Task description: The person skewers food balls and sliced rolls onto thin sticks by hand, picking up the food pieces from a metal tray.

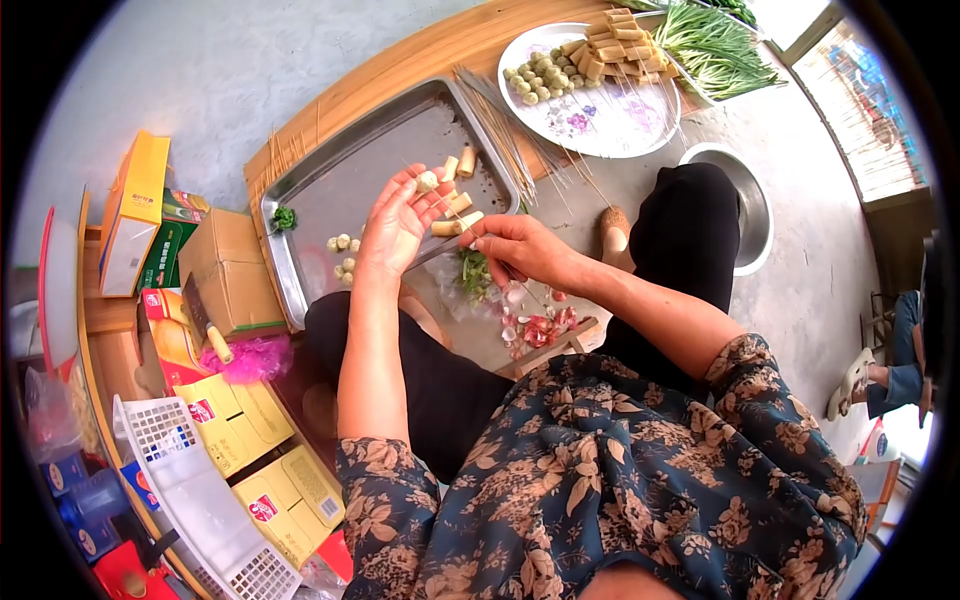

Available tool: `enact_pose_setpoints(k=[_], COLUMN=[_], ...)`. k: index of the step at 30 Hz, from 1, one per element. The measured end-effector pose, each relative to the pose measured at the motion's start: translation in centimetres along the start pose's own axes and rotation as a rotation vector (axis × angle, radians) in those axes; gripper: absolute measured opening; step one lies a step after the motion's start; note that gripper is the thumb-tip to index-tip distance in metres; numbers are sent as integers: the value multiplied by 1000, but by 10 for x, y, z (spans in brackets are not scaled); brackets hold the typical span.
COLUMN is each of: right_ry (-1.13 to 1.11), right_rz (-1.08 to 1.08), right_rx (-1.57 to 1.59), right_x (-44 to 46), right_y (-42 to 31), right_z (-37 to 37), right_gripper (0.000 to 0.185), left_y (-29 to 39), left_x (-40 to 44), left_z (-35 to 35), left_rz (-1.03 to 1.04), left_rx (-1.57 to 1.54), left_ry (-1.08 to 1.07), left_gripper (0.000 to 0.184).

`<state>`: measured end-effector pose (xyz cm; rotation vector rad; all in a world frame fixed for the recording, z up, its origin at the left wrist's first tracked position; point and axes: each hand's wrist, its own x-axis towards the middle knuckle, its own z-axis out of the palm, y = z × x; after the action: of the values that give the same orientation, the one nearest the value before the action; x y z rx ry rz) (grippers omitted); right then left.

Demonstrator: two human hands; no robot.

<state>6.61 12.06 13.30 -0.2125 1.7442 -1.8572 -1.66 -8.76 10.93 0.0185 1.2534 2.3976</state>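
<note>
My left hand point(395, 220) is raised over the metal tray point(365, 140), its fingertips pinching a pale round ball point(427, 181). My right hand point(520, 247) is closed on a thin skewer point(459, 216) that points towards the ball. Whether the skewer's tip is inside the ball I cannot tell. Behind and below my fingers, several tan cylindrical rolls point(467, 161) lie at the tray's right side. Several more small balls point(344, 243) sit near its front edge, and a green leafy bunch point(285, 218) rests at its left corner.
Loose skewers point(505, 135) lie right of the tray. A white plate point(640, 120) bears balls point(540, 78) and stacked rolls point(625, 50), beside long green stalks point(705, 50). A metal basin point(757, 205) stands by my knee. Boxes point(230, 265) and a knife point(215, 340) are left. Another person's leg point(895, 375) shows right.
</note>
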Motion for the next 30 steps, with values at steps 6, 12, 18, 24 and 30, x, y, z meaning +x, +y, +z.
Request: enact_pose_setpoints(k=[6, 12, 18, 24, 30], right_ry=[51, 64, 24, -3, 0], right_rz=[-45, -44, -48, -77, -55], right_rx=[21, 86, 49, 58, 82], right_x=[7, 1, -19, -23, -25], right_y=[5, -1, -22, -22, -21], right_z=[-7, -10, -1, 2, 0], right_gripper=[23, 22, 22, 21, 21], left_y=[3, 40, 55, 24, 4], left_x=[-4, -25, -37, -25, -13], left_z=[-1, -46, -92, -106, -98], left_rz=[-84, 51, 0, -9, 80], left_rx=[112, 562, 916, 1211, 1429], left_ry=[-39, 340, 539, 545, 438], left_gripper=[34, 35, 30, 23, 24])
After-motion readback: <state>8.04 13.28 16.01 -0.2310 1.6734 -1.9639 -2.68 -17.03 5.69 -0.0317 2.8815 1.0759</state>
